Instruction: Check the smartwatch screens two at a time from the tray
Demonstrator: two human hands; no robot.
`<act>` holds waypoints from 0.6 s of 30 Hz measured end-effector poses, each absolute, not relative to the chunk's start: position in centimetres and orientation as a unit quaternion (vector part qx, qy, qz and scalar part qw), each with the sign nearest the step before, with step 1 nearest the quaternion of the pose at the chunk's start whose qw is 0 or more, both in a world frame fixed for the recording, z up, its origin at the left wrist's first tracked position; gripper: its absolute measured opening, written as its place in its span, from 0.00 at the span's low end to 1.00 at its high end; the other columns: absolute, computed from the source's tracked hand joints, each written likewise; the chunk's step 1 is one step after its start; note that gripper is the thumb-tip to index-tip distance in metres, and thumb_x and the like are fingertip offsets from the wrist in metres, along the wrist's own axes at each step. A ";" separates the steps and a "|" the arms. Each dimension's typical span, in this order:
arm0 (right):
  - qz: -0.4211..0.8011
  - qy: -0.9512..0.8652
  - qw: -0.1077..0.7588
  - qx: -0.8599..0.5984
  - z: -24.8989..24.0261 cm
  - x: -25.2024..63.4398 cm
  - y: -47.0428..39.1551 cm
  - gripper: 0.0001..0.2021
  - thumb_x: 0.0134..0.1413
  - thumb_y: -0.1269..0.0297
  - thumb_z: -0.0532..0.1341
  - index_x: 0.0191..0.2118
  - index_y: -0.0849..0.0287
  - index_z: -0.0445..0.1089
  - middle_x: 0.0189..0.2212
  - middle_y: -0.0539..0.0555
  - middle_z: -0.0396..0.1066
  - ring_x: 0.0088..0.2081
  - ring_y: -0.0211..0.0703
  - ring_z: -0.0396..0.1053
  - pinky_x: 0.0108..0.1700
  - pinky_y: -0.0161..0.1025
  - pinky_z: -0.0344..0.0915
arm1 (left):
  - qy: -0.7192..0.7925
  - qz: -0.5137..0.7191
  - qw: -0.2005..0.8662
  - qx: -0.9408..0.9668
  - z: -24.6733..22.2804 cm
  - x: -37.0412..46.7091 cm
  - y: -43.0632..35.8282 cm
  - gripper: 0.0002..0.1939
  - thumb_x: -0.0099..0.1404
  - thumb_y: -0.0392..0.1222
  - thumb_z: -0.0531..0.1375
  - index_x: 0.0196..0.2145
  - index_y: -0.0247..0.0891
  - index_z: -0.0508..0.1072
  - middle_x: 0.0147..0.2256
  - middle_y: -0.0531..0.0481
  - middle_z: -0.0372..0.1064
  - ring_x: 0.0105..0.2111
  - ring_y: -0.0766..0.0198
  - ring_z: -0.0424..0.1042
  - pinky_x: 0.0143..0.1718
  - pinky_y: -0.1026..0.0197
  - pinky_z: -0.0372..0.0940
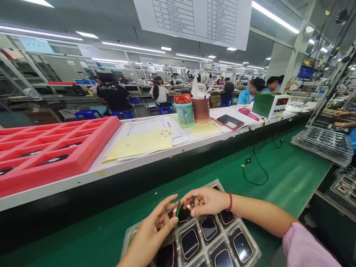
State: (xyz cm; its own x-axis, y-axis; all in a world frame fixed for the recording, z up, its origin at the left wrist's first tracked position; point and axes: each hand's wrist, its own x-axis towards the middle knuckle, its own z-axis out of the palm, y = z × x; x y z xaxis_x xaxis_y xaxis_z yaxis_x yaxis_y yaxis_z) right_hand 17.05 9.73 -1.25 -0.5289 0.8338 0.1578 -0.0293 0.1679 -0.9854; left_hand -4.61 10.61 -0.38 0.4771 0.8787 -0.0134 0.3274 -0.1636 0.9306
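Over a clear plastic tray (257, 255) my two hands meet near its far side. My left hand (154, 230) pinches a small copper-rimmed watch case part (175, 210) with green on its inner side. Between the fingers of my right hand (210, 202) is another copper-coloured watch part (188, 206), very close to the first; whether the two touch I cannot tell. Below them, several dark watch faces (190, 244) with copper rims lie in the tray's square pockets. My hands hide some of the far pockets.
A white shelf (144, 157) runs behind the green bench (222, 176). On it are a red foam tray (80, 163), papers (141, 144), two pen cups (185, 114) and a green power supply (268, 105). A black cable (260, 184) and stacked trays (324, 144) lie right.
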 end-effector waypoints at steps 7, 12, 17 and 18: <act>0.579 -0.651 0.362 -0.332 -1.3 17.1 10.0 0.31 0.33 0.56 0.73 0.48 0.58 0.69 0.33 0.48 0.66 0.23 0.28 0.60 0.24 0.26 0.59 | 0.426 0.287 0.481 0.711 -0.8 -4.6 11.0 0.34 0.54 0.57 0.60 0.55 0.41 0.62 0.21 0.56 0.58 0.24 0.64 0.63 0.28 0.63 0.64; 0.567 -0.659 0.363 -0.335 -1.2 17.1 9.8 0.30 0.35 0.56 0.72 0.48 0.59 0.69 0.33 0.49 0.66 0.24 0.27 0.60 0.25 0.25 0.59 | 0.427 0.287 0.459 0.725 -0.7 -4.7 11.2 0.34 0.54 0.60 0.59 0.55 0.41 0.63 0.20 0.56 0.58 0.23 0.64 0.64 0.27 0.63 0.66; 0.577 -0.653 0.366 -0.326 -0.8 17.1 9.6 0.31 0.34 0.57 0.73 0.48 0.59 0.69 0.32 0.48 0.65 0.24 0.27 0.60 0.25 0.25 0.59 | 0.425 0.282 0.467 0.722 -1.2 -4.9 11.4 0.34 0.54 0.59 0.59 0.55 0.42 0.62 0.24 0.53 0.64 0.24 0.64 0.64 0.26 0.63 0.65; 0.577 -0.652 0.365 -0.330 -0.7 17.1 9.6 0.31 0.34 0.57 0.73 0.48 0.59 0.69 0.32 0.48 0.65 0.24 0.27 0.60 0.25 0.26 0.59 | 0.423 0.284 0.472 0.719 -1.2 -4.9 11.4 0.34 0.54 0.59 0.59 0.55 0.42 0.62 0.25 0.53 0.66 0.24 0.64 0.65 0.26 0.63 0.65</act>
State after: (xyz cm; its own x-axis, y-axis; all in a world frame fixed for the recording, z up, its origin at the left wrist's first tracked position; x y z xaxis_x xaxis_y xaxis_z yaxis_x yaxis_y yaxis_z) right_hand 17.13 9.60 -0.74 -0.5147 0.8520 0.0956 0.0093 0.1170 -0.9931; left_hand -4.92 11.41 -1.21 0.4803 0.8771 0.0098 0.3408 -0.1969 0.9193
